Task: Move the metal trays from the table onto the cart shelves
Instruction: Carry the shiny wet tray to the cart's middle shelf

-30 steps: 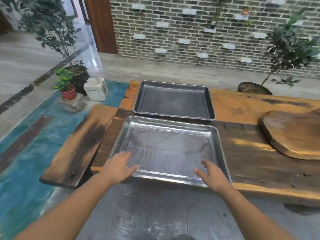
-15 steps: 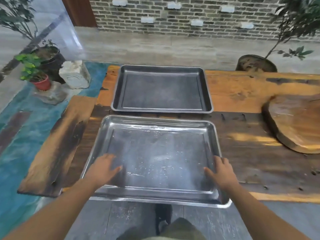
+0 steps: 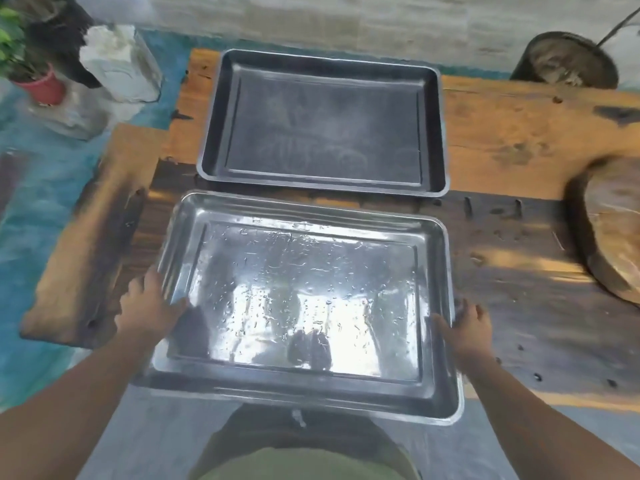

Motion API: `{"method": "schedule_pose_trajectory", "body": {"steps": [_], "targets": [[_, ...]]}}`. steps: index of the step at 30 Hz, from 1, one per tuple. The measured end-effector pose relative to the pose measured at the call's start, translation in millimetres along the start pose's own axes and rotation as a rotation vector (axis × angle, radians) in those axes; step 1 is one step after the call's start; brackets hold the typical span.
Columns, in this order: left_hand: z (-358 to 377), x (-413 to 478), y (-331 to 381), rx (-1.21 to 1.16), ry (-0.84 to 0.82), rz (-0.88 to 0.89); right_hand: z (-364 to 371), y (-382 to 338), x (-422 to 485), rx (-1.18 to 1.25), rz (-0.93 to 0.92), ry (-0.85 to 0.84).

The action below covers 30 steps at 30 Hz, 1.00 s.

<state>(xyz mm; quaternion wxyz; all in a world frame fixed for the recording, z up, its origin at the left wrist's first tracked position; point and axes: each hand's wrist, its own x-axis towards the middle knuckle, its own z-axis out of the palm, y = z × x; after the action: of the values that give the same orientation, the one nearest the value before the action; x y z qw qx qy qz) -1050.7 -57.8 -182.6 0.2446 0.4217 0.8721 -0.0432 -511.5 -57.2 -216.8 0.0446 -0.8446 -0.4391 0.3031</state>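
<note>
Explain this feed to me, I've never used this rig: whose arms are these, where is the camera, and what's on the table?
No machine here: the camera sits on a person's head, looking down at their bare arms. The left hand and right hand each have a grip on a side rim of the near shiny tray, whose near edge overhangs the wooden table. A darker tray lies behind it, untouched. A round wooden slab rests at the right. No cart is in view.

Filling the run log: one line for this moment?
stage: gripping near tray | left hand: on left rim | right hand: on right rim | far tray: on table
</note>
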Motion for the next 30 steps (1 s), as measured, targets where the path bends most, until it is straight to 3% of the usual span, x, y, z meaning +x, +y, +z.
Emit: {"method": "schedule_pose_trajectory", "body": {"steps": [8, 21, 30], "targets": [[6, 43, -12, -0.103, -0.021, -0.045, 24, 8, 10, -0.033, 0.083, 0.024], [25, 57, -33, -0.044, 0.047, -0.024, 36, 14, 19, -0.102, 0.107, 0.119], [13, 51, -25, -0.051, -0.022, -0.031, 26, 11, 13, -0.186, 0.045, 0.061]]}}
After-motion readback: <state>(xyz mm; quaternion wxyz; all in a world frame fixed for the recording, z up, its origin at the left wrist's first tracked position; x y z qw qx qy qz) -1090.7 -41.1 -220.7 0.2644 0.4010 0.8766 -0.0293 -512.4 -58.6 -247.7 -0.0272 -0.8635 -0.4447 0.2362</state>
